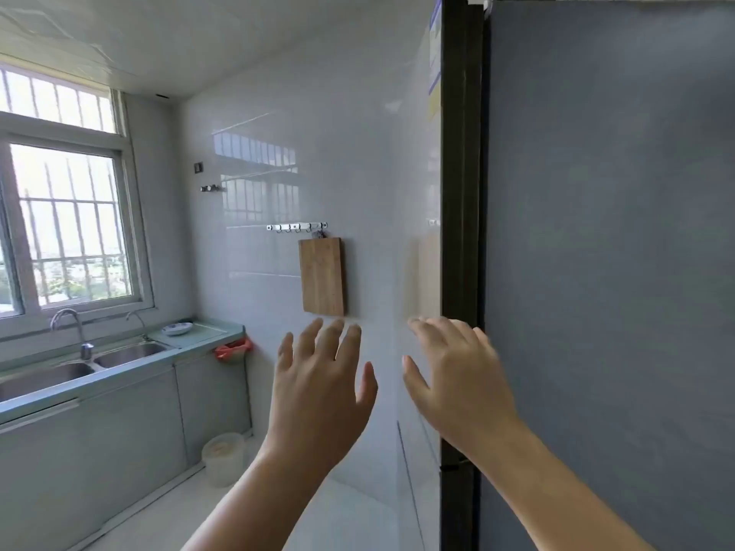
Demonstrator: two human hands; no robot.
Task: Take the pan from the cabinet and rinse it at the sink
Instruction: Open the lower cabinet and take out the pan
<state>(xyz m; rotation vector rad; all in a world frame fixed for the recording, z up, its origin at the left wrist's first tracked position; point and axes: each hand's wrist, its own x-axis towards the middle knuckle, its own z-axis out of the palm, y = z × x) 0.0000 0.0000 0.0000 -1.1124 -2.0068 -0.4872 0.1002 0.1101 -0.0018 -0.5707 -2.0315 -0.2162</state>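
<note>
My left hand [322, 383] and my right hand [457, 375] are both raised in front of me with fingers spread, holding nothing. The right hand is blurred and sits in front of the dark edge of a tall grey fridge [608, 272]. A double steel sink [79, 361] with a curved tap [71, 324] lies at the far left under the window. Base cabinets [131, 427] with shut doors run below the sink counter. No pan is in view.
A wooden cutting board [322, 276] hangs from a hook rail on the tiled wall ahead. A small dish [177, 328] rests on the counter end, an orange bag [234, 349] hangs off its corner, and a white bucket [222, 457] stands on the floor.
</note>
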